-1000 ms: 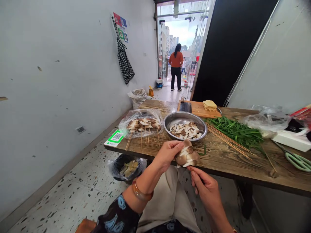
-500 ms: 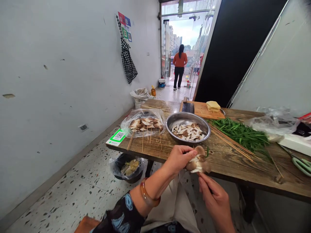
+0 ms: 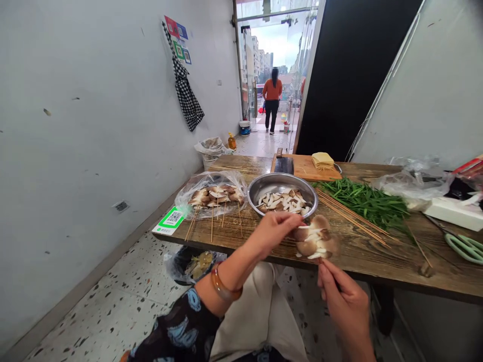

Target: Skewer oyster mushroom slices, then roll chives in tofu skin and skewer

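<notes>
Several brown-capped, white-stemmed mushroom pieces are bunched on a skewer above the table's front edge. My right hand is closed around the skewer's lower end, just beneath them; most of the stick is hidden. At their upper left, my left hand pinches the edge of a mushroom piece between thumb and fingers. Behind my hands, a steel bowl contains cut mushroom pieces. Finished-looking mushroom skewers lie on a clear plastic bag to the left, their sticks pointing toward me.
Bare skewers lie beside green chives on the wooden table. Behind are a cleaver, a cutting board and stacked tofu sheets. Scissors rest at right. A lined bin stands below. Someone is in the doorway.
The view has shifted slightly. My left fingers have moved from over the mushrooms to their upper left edge, showing more caps. The person in the doorway is a little farther off.
</notes>
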The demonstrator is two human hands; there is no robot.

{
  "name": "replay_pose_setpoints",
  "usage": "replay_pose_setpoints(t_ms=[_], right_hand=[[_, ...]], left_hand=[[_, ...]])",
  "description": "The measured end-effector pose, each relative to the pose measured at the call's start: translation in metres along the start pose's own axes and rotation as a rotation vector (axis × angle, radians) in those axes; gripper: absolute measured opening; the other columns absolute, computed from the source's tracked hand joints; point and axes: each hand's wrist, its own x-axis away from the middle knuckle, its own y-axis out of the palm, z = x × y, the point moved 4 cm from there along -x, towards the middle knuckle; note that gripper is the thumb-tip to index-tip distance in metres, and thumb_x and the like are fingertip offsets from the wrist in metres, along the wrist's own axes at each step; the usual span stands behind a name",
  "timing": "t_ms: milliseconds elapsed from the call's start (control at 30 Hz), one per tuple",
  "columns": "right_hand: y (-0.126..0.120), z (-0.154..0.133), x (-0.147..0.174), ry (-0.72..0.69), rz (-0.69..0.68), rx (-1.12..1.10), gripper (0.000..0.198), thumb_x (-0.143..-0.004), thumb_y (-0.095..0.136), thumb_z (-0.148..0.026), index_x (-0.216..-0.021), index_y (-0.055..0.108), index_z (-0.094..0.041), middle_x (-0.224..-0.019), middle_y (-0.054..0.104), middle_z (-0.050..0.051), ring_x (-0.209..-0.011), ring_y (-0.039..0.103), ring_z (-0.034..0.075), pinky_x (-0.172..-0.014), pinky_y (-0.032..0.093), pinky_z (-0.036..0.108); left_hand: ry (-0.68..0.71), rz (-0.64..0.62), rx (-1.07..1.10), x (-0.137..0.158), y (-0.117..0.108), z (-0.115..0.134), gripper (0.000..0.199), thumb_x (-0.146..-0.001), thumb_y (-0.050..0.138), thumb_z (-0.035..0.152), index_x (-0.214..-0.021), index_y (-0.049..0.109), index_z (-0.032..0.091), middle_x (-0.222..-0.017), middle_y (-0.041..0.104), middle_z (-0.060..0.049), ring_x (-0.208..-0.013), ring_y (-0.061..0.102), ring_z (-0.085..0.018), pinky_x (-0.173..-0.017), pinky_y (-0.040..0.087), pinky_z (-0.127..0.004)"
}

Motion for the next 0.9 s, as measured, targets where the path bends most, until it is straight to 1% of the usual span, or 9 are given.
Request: replay_pose_setpoints(t_ms=[100,167,267,300,367,533,700,800,900], right_hand=[[-0.001,0.006,-0.020,0.118,0.002,-0.092,0.040,-0.081,0.062,-0.045,-0.104,0.072,-0.013,-0.058,0.055,-0.002,-0.044,0.045,0.009,-0.042,0.039,0.021],[0.002,0.010,-0.037,0.136,0.009,-0.152,0.043,-0.081,0.063,-0.046,-0.105,0.071,-0.012,-0.058,0.054,-0.002,-0.045,0.044,0.009,-0.043,0.038,0.021],[0.011,0.018,-0.058,0.132,-0.009,-0.254,0.045,-0.079,0.064,-0.047,-0.105,0.071,-0.011,-0.057,0.052,-0.003,-0.045,0.042,0.009,-0.043,0.035,0.022],[0.013,0.021,-0.063,0.143,-0.008,-0.283,0.046,-0.079,0.064,-0.048,-0.105,0.070,-0.010,-0.057,0.051,-0.003,-0.045,0.041,0.009,-0.042,0.034,0.022],[0.017,0.028,-0.069,0.172,-0.006,-0.317,0.047,-0.079,0.064,-0.048,-0.107,0.070,-0.010,-0.057,0.051,-0.003,-0.045,0.041,0.008,-0.041,0.033,0.021],[0.019,0.033,-0.070,0.155,-0.035,-0.269,0.044,-0.080,0.063,-0.047,-0.105,0.072,-0.012,-0.056,0.052,-0.003,-0.045,0.042,0.008,-0.042,0.036,0.021],[0.019,0.029,-0.070,0.127,-0.042,-0.246,0.041,-0.080,0.062,-0.046,-0.102,0.073,-0.013,-0.055,0.054,-0.003,-0.043,0.043,0.009,-0.040,0.037,0.021],[0.019,0.032,-0.070,0.118,-0.037,-0.244,0.040,-0.080,0.062,-0.045,-0.101,0.073,-0.013,-0.056,0.054,-0.003,-0.044,0.044,0.009,-0.041,0.038,0.022],[0.020,0.036,-0.070,0.126,-0.045,-0.250,0.040,-0.081,0.062,-0.045,-0.103,0.072,-0.013,-0.056,0.054,-0.003,-0.044,0.044,0.009,-0.042,0.038,0.022]], left_hand=[[0.064,0.146,-0.090,-0.035,-0.031,0.010,0.037,-0.077,0.062,0.046,-0.090,0.070,0.013,-0.082,0.068,-0.007,-0.064,0.057,-0.012,-0.061,0.043,-0.025],[0.101,0.217,-0.328,-0.061,-0.050,0.012,0.028,-0.079,0.059,0.036,-0.087,0.070,0.012,-0.077,0.068,-0.006,-0.063,0.056,-0.012,-0.060,0.043,-0.024],[0.148,0.212,-0.859,-0.095,-0.063,0.007,0.018,-0.078,0.060,0.025,-0.084,0.073,0.013,-0.076,0.069,-0.006,-0.069,0.058,-0.015,-0.067,0.043,-0.026],[0.146,0.194,-0.971,-0.104,-0.065,0.003,0.017,-0.076,0.062,0.024,-0.083,0.073,0.014,-0.078,0.069,-0.006,-0.071,0.058,-0.016,-0.070,0.044,-0.026],[0.126,0.164,-1.077,-0.117,-0.067,-0.007,0.016,-0.071,0.067,0.024,-0.082,0.074,0.015,-0.079,0.068,-0.007,-0.073,0.058,-0.018,-0.074,0.044,-0.028],[0.096,0.138,-1.073,-0.134,-0.069,-0.025,0.018,-0.065,0.069,0.017,-0.081,0.076,0.016,-0.078,0.065,-0.007,-0.078,0.059,-0.020,-0.079,0.043,-0.029],[0.072,0.146,-0.979,-0.143,-0.071,-0.027,0.013,-0.062,0.063,0.009,-0.065,0.073,0.016,-0.071,0.064,-0.004,-0.077,0.057,-0.018,-0.080,0.043,-0.028],[0.037,0.193,-0.876,-0.142,-0.074,-0.025,0.012,-0.061,0.060,0.007,-0.059,0.069,0.015,-0.063,0.063,-0.003,-0.073,0.057,-0.017,-0.077,0.044,-0.027],[-0.010,0.240,-0.725,-0.135,-0.078,-0.021,0.011,-0.067,0.055,0.011,-0.063,0.065,0.013,-0.060,0.063,-0.002,-0.064,0.059,-0.014,-0.066,0.047,-0.025]])
